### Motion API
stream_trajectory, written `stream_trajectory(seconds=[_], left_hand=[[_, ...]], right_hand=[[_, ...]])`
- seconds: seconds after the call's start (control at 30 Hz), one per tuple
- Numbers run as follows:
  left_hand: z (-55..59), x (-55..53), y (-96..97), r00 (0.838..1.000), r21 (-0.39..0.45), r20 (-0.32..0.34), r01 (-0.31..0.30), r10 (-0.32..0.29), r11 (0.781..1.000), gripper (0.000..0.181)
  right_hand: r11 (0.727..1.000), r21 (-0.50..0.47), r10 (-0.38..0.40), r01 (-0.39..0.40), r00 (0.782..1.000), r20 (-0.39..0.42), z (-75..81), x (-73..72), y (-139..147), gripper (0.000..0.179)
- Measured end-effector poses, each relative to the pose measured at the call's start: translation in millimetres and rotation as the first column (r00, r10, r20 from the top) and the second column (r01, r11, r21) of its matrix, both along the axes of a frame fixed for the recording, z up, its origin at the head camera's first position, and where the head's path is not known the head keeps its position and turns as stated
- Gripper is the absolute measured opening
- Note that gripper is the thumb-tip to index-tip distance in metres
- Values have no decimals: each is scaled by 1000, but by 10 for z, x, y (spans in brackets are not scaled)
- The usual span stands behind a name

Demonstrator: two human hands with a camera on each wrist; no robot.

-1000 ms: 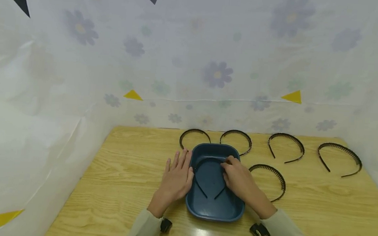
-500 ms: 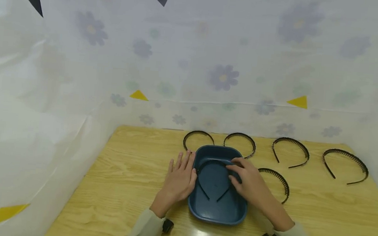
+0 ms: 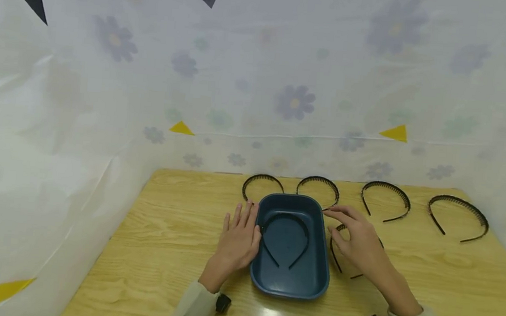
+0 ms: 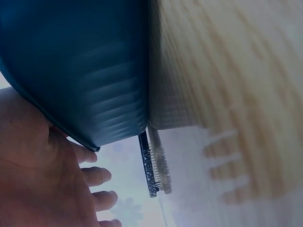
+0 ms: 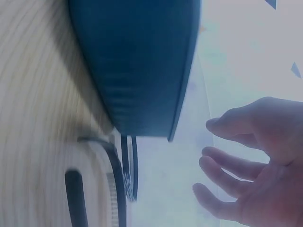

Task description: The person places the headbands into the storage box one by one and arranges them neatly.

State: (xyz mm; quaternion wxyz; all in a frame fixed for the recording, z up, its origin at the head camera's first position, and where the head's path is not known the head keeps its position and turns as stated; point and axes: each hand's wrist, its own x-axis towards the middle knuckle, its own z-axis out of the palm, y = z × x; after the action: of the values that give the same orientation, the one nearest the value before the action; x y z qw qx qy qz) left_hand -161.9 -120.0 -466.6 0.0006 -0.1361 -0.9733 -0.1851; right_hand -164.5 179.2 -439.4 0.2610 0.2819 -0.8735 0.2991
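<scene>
A dark blue rectangular tub (image 3: 289,282) stands on the table, and a black toothed headband (image 3: 307,231) lies inside it with its ends toward the person. Along the tub's left rim rests the left hand (image 3: 238,241), its fingers straight and pointing away; the left wrist view shows the palm (image 4: 42,165) against the rim. Just right of the tub the right hand (image 3: 362,241) hovers with loosely bent fingers, holding nothing. Beneath it lies another black headband (image 3: 335,256), partly hidden by that hand. In the right wrist view, the fingers (image 5: 227,165) are apart from the tub (image 5: 137,71).
Behind the tub lie two more headbands, one at the left (image 3: 262,176) and one at the right (image 3: 318,179). Farther right are another headband (image 3: 386,184) and a last headband (image 3: 459,200). A flower-patterned white sheet (image 3: 259,79) walls the wooden table (image 3: 167,230).
The right hand has let go of the headband in the tub and moved right, out over the rim, above the headband beside it. The left hand has stayed at the tub's left rim.
</scene>
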Motion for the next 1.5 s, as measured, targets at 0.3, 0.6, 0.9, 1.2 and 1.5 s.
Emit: stream_trajectory(seconds=[0.3,0.6,0.9,1.2,1.5], left_hand=[[40,7,0,1000,8,-5,9,-9,1000,57],[20,21,-1,1000,8,-6,10,-10,1000,57],[41,20,7,1000,7,-13,12,-12,1000,58],[26,23,1,1000,16,-16,10,-9,1000,57],[15,11,2,1000,13,-14,7,-7,1000,57]], right_hand=[[995,-47,-87,90,994,64,-56,-27,274,43],[991,-55,-113,123,980,163,-161,-99,464,39],[989,-3,-141,145,965,219,-215,-147,669,39],[988,52,-151,143,950,271,-316,-183,787,44],[990,80,-139,118,923,358,-335,-195,910,44]])
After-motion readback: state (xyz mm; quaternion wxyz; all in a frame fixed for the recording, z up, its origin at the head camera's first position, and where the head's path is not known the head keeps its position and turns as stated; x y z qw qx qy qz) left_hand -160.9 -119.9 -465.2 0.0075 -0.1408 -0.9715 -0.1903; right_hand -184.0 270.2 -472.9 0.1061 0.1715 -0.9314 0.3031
